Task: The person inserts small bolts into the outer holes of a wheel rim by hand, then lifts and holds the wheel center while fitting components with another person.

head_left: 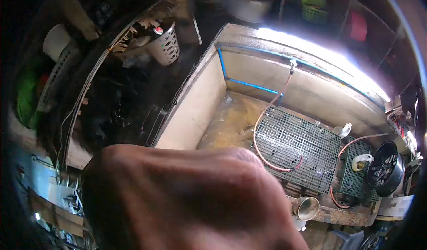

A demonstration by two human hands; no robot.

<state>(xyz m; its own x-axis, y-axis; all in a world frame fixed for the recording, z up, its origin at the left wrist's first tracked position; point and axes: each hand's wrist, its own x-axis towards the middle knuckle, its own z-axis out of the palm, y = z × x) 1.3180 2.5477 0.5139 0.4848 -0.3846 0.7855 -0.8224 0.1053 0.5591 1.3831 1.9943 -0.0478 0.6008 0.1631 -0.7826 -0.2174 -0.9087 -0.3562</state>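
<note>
A hand, which looks like my right hand, fills the lower middle of the head view, very close to the camera and blurred. Its fingers are hidden, so whether it holds anything does not show. Behind it lies a walled wash tank with murky water at its left end. My left hand is out of sight. A green plastic grate covers much of the tank's right side, and a pinkish hose hangs from a tap down onto it.
Blue pipe runs along the tank walls. White jugs and a round black container stand at the right; a metal cup sits at the front edge. A perforated basket is at upper left, a green basket at the back.
</note>
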